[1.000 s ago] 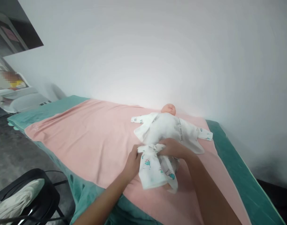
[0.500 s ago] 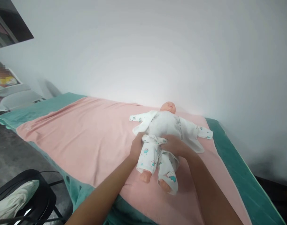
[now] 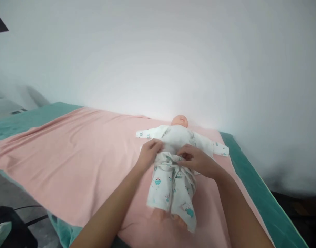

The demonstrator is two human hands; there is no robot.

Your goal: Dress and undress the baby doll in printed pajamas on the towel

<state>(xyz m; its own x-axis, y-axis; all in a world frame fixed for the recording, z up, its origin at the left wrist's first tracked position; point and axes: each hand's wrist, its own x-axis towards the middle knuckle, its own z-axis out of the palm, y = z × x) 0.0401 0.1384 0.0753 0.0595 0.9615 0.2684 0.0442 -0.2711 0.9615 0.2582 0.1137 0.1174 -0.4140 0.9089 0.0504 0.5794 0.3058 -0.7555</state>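
Note:
A baby doll [image 3: 180,120] lies on its back, its head by the wall, in a white long-sleeved shirt [image 3: 176,135] with printed cuffs. White printed trousers [image 3: 163,181] cover its legs, with the feet showing below the hems. My left hand [image 3: 149,154] is at the left side of the doll's waist, fingertips drawn together against the white cloth; what they pinch, if anything, is unclear. My right hand [image 3: 197,160] is on the other side, fingers curled, with its thumb and fingertips closed on the bunched trouser waistband.
A pink blanket [image 3: 70,155] lies under the doll, over a teal cover [image 3: 253,179] that shows at the sides. Behind the bed rises a white wall [image 3: 158,58]. A black chair [image 3: 15,229] with pale cloth on it stands at lower left.
The trousers sit higher and look more spread over the legs. Both hands have shifted up slightly at the waistband. The view has turned a little to the right.

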